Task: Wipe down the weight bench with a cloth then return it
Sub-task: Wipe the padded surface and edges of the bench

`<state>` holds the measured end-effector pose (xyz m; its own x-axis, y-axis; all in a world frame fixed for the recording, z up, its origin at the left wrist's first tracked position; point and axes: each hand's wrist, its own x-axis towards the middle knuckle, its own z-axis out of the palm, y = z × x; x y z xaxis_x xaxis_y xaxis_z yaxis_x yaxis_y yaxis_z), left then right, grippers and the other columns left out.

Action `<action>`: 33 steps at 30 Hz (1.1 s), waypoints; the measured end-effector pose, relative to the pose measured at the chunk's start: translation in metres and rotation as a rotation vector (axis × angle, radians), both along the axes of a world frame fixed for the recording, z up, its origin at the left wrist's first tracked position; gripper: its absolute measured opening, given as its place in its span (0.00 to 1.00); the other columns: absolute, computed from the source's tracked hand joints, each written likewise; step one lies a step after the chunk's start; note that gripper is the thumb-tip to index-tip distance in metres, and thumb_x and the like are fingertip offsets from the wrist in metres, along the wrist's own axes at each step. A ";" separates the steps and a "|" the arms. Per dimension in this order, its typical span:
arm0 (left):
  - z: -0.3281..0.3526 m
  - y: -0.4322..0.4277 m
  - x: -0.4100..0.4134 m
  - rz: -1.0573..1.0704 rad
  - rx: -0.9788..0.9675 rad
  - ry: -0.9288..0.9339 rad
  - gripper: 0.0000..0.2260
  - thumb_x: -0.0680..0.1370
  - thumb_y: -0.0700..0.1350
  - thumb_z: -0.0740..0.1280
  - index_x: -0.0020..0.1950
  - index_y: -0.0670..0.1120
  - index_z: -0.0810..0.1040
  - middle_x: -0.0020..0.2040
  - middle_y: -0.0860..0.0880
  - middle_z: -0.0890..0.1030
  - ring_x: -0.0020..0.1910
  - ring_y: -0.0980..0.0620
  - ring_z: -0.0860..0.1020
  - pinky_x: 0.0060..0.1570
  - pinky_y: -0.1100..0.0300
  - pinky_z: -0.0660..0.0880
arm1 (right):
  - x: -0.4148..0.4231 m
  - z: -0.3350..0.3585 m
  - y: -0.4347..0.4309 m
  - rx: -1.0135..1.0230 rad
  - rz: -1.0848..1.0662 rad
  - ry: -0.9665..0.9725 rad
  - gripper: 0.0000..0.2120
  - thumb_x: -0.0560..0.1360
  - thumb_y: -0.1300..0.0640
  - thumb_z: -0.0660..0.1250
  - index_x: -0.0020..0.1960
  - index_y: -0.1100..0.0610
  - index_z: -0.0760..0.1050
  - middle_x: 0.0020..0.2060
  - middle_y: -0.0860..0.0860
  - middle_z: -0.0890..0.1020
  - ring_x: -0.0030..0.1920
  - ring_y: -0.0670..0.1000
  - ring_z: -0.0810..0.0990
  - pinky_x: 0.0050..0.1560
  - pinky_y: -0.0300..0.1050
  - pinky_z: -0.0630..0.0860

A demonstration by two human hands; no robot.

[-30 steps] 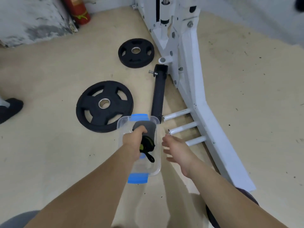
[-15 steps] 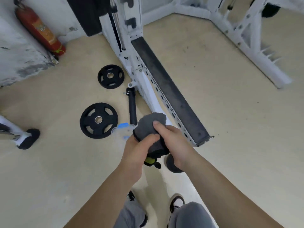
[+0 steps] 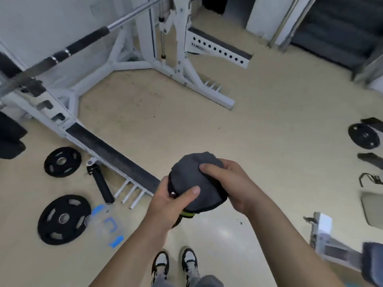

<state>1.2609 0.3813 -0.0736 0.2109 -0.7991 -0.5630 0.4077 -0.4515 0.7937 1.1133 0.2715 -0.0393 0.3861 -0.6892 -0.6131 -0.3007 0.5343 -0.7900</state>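
Both hands up at frame centre, standing view, shoes (image 3: 175,264) visible at 6 o'clock on the beige floor (image 3: 259,141). Cloth (image 3: 191,175) is a dark grey bundle, bunched into a rounded lump, held in the air between the two hands, not touching any surface. Left hand (image 3: 167,206) has its grip closed on the cloth's lower left side, thumb pressed across the front face. Right hand (image 3: 232,183) has its grip closed on the cloth's right side, index finger lying over the top. A yellow-green and black strip (image 3: 187,214) hangs from the bundle's underside just beside the left palm; cannot tell if it's part of the cloth. Clear plastic container with blue clips (image 3: 105,222) sits on the floor at 8 o'clock from the hands, just beside the large black weight plate (image 3: 63,219). Smaller black plate (image 3: 62,161) lies at 9 o'clock, apart from the large one. White rack frame (image 3: 176,65) fills 10 to 12 o'clock, with a barbell (image 3: 78,45) running diagonally across its top left. Long dark pad on the white base rail (image 3: 112,156) runs diagonally from 10 o'clock toward the hands, ending near the left wrist. Another black plate (image 3: 363,135) at 3 o'clock near the frame edge. Lower right corner blurred: white frame and a dark padded end (image 3: 371,264), detail unclear.
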 end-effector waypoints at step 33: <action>0.062 -0.355 -0.670 -1.113 -0.208 -0.268 0.11 0.79 0.36 0.63 0.49 0.47 0.85 0.36 0.45 0.82 0.30 0.53 0.76 0.27 0.64 0.73 | -0.690 0.035 -0.111 -0.033 -1.078 -0.291 0.20 0.79 0.47 0.71 0.64 0.60 0.81 0.60 0.59 0.86 0.62 0.60 0.84 0.69 0.59 0.76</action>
<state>0.5911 0.0262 -0.0118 -0.5735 -0.6892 -0.4428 -0.3243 -0.3054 0.8953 0.4234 0.1604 -0.0039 -0.2976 -0.7644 -0.5720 0.5067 0.3814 -0.7732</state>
